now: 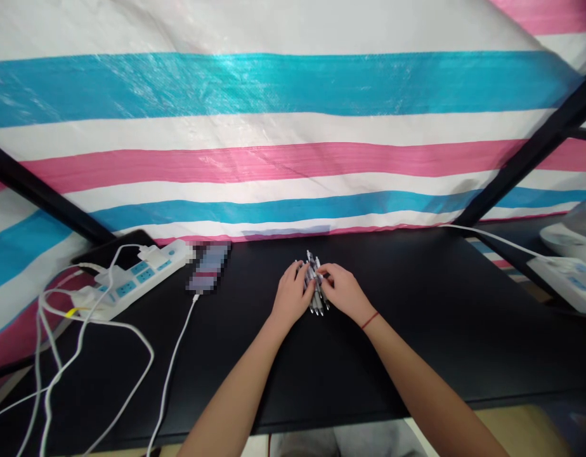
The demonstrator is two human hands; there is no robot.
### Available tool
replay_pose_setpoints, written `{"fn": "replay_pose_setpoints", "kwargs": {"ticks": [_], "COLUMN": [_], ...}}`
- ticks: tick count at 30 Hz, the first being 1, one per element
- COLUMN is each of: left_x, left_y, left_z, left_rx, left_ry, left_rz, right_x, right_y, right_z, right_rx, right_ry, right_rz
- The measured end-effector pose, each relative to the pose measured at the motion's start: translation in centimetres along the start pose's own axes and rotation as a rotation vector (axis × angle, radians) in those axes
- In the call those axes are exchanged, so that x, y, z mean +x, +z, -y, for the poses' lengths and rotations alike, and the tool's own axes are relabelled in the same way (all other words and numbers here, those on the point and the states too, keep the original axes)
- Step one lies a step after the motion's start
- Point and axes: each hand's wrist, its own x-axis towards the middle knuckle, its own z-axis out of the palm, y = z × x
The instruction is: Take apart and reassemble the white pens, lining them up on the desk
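Near the middle of the black table (345, 368), a small bunch of pens (316, 303) lies between a person's two bare hands. The pens run roughly near to far, their shiny tips toward the near edge; their exact number is hidden by the fingers. The left hand (292, 293) rests against the left side of the bunch, and the right hand (344, 291) meets it from the right. Both have bent fingers touching the pens; how firmly either is closed cannot be told. Placed on opposite sides, the hands probably serve as two walls, keeping the round barrels from rolling apart on a smooth top. A red cord (370, 320) circles the right wrist.

To the left, a phone (208, 266) lies flat, with a white cable (172, 355) running from its near end to the near edge, presumably for charging. Farther left, a white power strip (137, 283) slants across the table, its plugs and loose leads bunched on the left side, which likely leaves the middle free for handwork. At the far right stands a second power strip (571, 282), well apart from the pens. Behind everything hangs a striped sheet (274, 89), apparently serving as a screen.
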Motion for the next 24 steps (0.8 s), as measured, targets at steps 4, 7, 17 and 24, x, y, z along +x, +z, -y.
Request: {"fn": "replay_pose_setpoints", "kwargs": {"ticks": [4, 7, 17, 24], "left_x": [0.0, 0.1, 0.4, 1.0], "left_y": [0.1, 0.0, -0.4, -0.4], "left_z": [0.0, -0.4, -1.4, -1.3], "left_rx": [-0.018, -0.019, 0.022, 0.000], "left_ry": [0.030, 0.042, 0.084, 0.046], "left_rz": [-0.006, 0.020, 0.212, 0.230], "right_x": [0.1, 0.2, 0.5, 0.6], "right_y": [-0.2, -0.3, -0.9, -1.3], "right_z": [0.1, -0.1, -1.4, -1.0], "right_rx": [0.016, 0.040, -0.163, -0.298], "right_ry": [-0.022, -0.029, 0.034, 0.050], "right_rz": [0.016, -0.001, 0.135, 0.172]}}
